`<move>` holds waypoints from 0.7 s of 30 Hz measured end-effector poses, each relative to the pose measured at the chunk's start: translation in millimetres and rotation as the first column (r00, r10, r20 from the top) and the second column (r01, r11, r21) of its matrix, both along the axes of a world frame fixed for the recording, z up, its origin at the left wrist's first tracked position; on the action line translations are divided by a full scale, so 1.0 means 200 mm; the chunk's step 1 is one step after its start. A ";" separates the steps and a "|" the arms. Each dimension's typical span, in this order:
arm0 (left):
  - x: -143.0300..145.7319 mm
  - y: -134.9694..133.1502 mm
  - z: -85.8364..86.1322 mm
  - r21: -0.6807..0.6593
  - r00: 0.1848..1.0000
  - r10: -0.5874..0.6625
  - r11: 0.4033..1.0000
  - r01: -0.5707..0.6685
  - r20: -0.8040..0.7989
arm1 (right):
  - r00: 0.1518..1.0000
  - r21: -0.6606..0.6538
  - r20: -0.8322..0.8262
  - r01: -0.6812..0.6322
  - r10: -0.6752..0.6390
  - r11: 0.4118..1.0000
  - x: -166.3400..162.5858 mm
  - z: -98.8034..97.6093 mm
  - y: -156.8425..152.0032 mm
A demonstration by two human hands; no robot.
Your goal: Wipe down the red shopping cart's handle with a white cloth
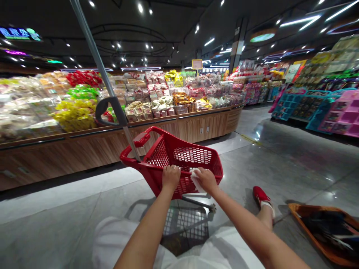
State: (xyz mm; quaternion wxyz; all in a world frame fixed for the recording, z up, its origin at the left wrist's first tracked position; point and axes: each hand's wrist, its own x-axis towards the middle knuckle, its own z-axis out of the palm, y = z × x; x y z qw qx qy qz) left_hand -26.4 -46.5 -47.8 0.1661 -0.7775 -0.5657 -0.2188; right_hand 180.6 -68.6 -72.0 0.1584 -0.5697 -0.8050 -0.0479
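**Both hands on the near rim of a red basket**

The left hand (171,177) has its fingers curled together over the near rim of the red basket (193,155), gripping the edge. Just beside it, the right hand (206,180) has its fingers closed on a white cloth (195,182) and presses it against the same rim. The two hands are close but not touching.

The basket tilts away from the fingers, its open mouth facing up and forward. A grey handle (112,97) rises from its far left corner and runs up and left, well beyond the left fingers. Below the fingers, a grey wire grid (185,224) lies under the basket.

Beyond the basket, a long wooden surface (196,125) piled with packaged snacks curves across the view, its front edge near the basket's far side. To the right of the right fingers, the grey floor (280,164) is open and wide. A red shoe (260,195) rests on it near the right forearm. An orange tray (311,208) lies further right.
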 end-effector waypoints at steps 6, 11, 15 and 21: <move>0.06 -0.02 -0.02 -0.010 0.999 0.039 0.999 -0.038 0.036 | 0.992 0.022 -0.070 0.104 -0.102 0.994 0.25 -0.06 -0.08; 0.09 0.00 -0.01 -0.003 0.997 0.068 0.998 -0.068 0.021 | 0.997 -0.018 -0.066 0.047 -0.048 0.999 -0.13 0.05 0.02; 0.04 0.01 0.00 -0.004 0.998 0.055 0.998 -0.056 -0.027 | 0.998 -0.045 -0.049 0.031 -0.033 0.999 -0.37 0.11 0.08; -0.08 0.00 0.02 -0.043 0.998 0.037 0.998 -0.040 -0.057 | 0.999 -0.105 0.038 -0.007 0.011 0.994 0.03 0.01 0.00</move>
